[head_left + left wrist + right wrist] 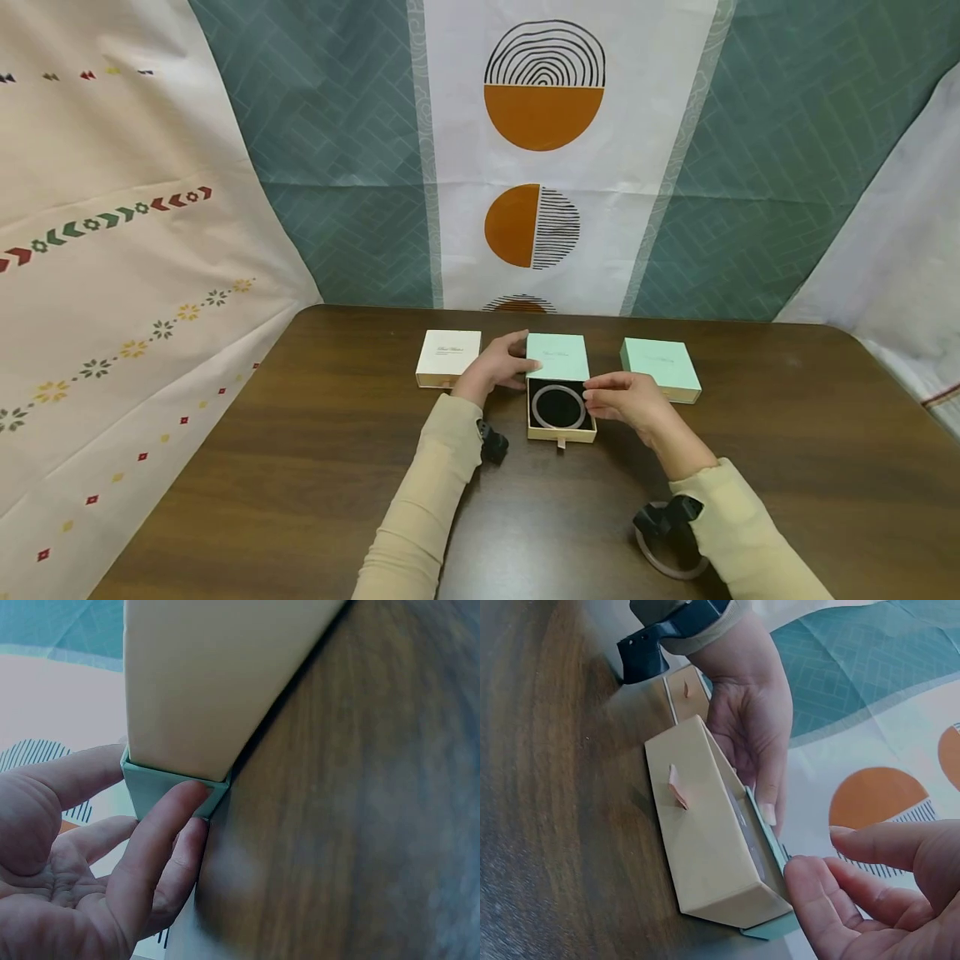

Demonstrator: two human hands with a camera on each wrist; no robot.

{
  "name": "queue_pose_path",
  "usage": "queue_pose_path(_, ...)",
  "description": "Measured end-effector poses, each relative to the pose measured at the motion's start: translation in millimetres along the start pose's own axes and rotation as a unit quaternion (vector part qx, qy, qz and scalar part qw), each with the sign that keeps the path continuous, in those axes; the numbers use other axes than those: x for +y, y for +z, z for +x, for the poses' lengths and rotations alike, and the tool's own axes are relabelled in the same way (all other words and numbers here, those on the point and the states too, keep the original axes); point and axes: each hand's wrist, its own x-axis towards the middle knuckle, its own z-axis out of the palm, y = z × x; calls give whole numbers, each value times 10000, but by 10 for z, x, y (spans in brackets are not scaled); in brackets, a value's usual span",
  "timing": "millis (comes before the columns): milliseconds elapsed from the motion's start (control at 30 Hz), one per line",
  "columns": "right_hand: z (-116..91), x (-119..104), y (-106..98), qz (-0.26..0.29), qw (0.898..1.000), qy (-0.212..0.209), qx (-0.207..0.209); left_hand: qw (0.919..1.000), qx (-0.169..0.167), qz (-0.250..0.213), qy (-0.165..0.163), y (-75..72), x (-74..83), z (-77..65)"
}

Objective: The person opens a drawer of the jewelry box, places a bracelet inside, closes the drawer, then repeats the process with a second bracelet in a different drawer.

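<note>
The middle mint green box (557,356) has its cream drawer (551,434) slid out toward me. Inside, a grey bangle (536,407) lies on black lining. My left hand (498,367) holds the mint sleeve from its left side, with fingertips on its edge in the left wrist view. At the drawer's right edge is my right hand (626,400), nothing between its thumb and fingers. In the right wrist view its fingertips (804,874) are right by the drawer's rim, thumb apart from them. A ribbon tab (676,787) sticks out from the drawer front.
To the left stands a white box (449,357), and to the right another mint green box (660,367). A second grey bangle (678,575) lies on the brown table (300,467) under my right wrist, partly hidden. Patterned cloths (337,167) hang behind the table.
</note>
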Motion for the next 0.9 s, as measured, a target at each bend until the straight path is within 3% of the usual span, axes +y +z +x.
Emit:
queue_pose_path(467,-52,-31,88,-113,9992,-350,-149,9999,112,52,-65,42,16,26)
queue_pose_path(767,-111,-62,179,-270,9992,-252,-177,9998,145,15,-127,26,3,23)
queue_pose_path(900,-164,-79,195,90,9991,-142,-378,9998,142,3,-152,15,6,13)
